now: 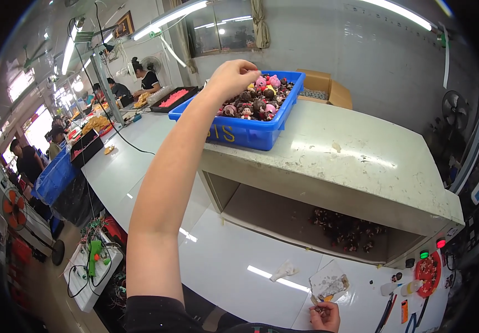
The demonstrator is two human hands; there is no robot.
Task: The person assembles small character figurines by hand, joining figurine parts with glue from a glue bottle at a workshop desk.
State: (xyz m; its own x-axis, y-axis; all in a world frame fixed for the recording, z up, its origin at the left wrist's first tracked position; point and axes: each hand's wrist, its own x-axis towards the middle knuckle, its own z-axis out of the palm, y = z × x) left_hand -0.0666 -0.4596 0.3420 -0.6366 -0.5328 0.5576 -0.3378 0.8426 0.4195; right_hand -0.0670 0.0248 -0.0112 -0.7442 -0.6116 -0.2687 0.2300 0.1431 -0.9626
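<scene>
My left hand (pixel 233 80) reaches far forward over the near left part of a blue plastic bin (pixel 256 136). Its fingers are bent together just above the contents; whatever they hold, if anything, is hidden. Small toy figures (pixel 246 102) fill the bin, mostly dark brown, with a few pink ones (pixel 267 82) at the far side. Low at the right, my right hand (pixel 325 317) is closed around a small brown piece, too small to make out. A smeared white card (pixel 329 281) lies just beyond that hand, and a crumpled white tissue (pixel 284 271) to its left.
The bin stands on a worn cream cabinet (pixel 328 150), whose open shelf holds a heap of small dark pieces (pixel 350 228). At right are a red tray (pixel 428 275), small bottles (pixel 411 287) and an orange-handled tool (pixel 404 312). A green glue gun (pixel 93 258) sits at left; co-workers (pixel 146 77) sit farther back.
</scene>
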